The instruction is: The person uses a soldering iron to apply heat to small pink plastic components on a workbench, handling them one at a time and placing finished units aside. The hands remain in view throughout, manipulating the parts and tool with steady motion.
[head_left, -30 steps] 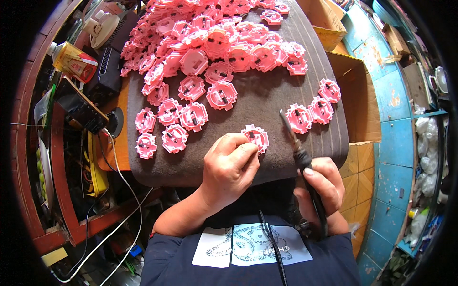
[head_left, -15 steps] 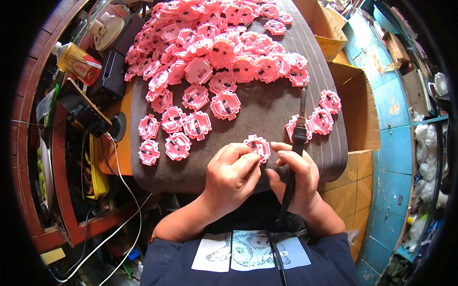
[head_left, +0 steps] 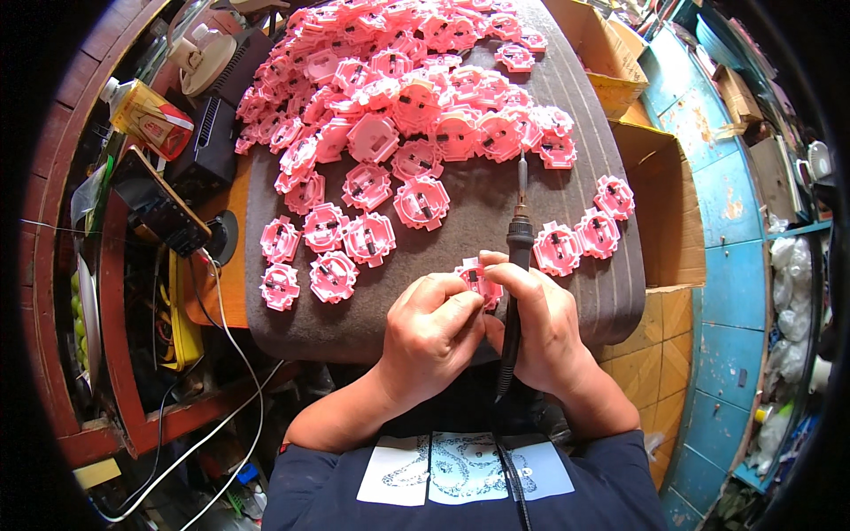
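Note:
Near the front edge of the dark padded board, my left hand (head_left: 429, 327) is closed in a pinch on a pink plastic housing (head_left: 476, 276) with small dark parts inside. My right hand (head_left: 551, 327) holds a soldering iron (head_left: 520, 232) between its fingers, the black handle passing through the hand and the metal tip pointing away from me. The right index finger and thumb also reach the housing's right side. Its lower part is hidden by my fingers. The iron's tip lies close to the near edge of a large heap of similar pink housings (head_left: 372, 137).
Several loose housings (head_left: 332, 276) lie to the left, and a row of 3 (head_left: 598, 233) lies to the right on the padded board (head_left: 425, 243). Cardboard boxes (head_left: 655, 203) stand beyond the right edge. On the left are a phone on a stand (head_left: 159, 203), a bottle (head_left: 150, 115) and white cables (head_left: 235, 323).
My right hand has moved left, and its fingers now meet the pink housing. The soldering iron has swung left with it, uncovering the nearest housing of the right-hand row.

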Available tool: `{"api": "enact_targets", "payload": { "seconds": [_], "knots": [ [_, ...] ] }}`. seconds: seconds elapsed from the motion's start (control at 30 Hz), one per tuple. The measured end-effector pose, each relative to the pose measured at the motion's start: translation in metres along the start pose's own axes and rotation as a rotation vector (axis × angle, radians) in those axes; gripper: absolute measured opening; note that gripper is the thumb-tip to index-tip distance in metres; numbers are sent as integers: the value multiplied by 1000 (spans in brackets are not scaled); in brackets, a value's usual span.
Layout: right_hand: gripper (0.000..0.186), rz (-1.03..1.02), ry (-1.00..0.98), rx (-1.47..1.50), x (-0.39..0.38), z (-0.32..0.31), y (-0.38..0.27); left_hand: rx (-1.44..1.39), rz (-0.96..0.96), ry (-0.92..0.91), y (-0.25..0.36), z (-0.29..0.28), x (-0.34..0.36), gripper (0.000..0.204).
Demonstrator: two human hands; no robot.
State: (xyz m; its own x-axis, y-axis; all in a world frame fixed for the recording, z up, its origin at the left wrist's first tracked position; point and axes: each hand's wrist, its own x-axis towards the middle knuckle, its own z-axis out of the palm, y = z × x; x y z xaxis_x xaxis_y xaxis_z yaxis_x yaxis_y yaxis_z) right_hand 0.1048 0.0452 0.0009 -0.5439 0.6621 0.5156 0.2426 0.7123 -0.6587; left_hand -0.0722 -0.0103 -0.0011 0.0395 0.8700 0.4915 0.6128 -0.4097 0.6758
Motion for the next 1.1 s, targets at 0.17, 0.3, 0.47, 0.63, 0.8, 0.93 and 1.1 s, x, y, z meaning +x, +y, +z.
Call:
{"api": "enact_targets", "payload": {
  "seconds": [0.17, 0.3, 0.47, 0.63, 0.8, 0.93, 1.1],
  "knots": [
    [57, -9, 9, 1, 1, 0, 0, 7, 5, 6, -1, 0, -1, 23],
    [56, 5, 1, -4, 0, 0, 0, 7, 7, 9, 0, 0, -1, 23],
    [58, -3, 3, -2, 2, -1, 0, 6, 1, 14, 1, 1, -1, 23],
    [59, -27, 20, -2, 1, 1, 2, 3, -7, 14, 2, 1, -1, 24],
    [57, 30, -17, -7, -3, 0, 0, -46, -67, -12, 6, -8, 3, 23],
    [56, 33, 60, -41, 0, -1, -2, 242, -37, 13, -2, -33, 29, 24],
    [57, 91, 125, -200, 0, -14, 8, 594, -46, -114, -19, -35, 56, 26]
  ]
}}
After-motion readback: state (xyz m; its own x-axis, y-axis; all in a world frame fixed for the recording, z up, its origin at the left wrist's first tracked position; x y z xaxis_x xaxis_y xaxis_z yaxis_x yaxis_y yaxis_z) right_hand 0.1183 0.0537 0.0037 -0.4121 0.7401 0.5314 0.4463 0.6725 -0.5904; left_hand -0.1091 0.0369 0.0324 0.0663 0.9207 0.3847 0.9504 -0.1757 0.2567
